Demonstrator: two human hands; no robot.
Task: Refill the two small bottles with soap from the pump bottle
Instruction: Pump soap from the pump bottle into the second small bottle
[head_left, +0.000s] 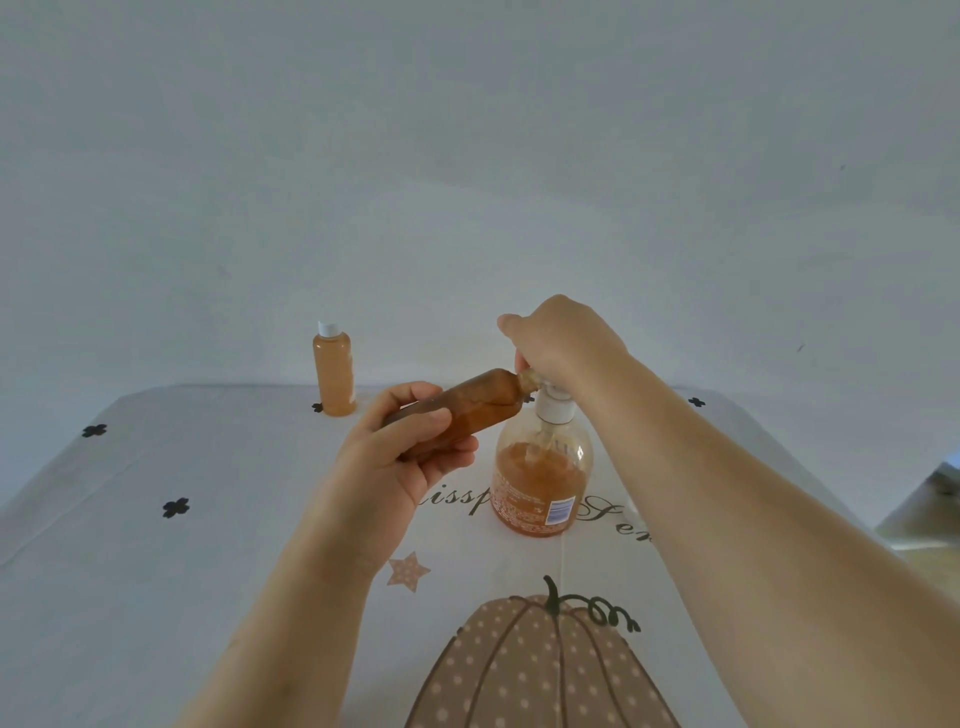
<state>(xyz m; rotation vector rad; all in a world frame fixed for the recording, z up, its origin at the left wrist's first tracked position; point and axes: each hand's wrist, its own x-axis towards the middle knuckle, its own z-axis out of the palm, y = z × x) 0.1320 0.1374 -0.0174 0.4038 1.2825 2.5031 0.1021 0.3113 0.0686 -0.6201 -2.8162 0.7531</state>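
My left hand (402, 452) grips a small bottle (475, 408) filled with orange soap, tilted almost flat, its open neck up against the pump spout. The pump bottle (540, 478) stands upright on the table, clear, with orange soap in its lower half and a white collar. My right hand (558, 340) rests on top of the pump head, fingers curled over it and hiding the nozzle. A second small bottle (335, 371) stands upright at the far left of the table, full of orange soap and closed with a white cap.
The table wears a white cloth (156, 571) printed with black clovers, a star, script lettering and a large dotted pumpkin (540, 670). A plain wall rises right behind the table's far edge. The table's right edge drops off near my right forearm.
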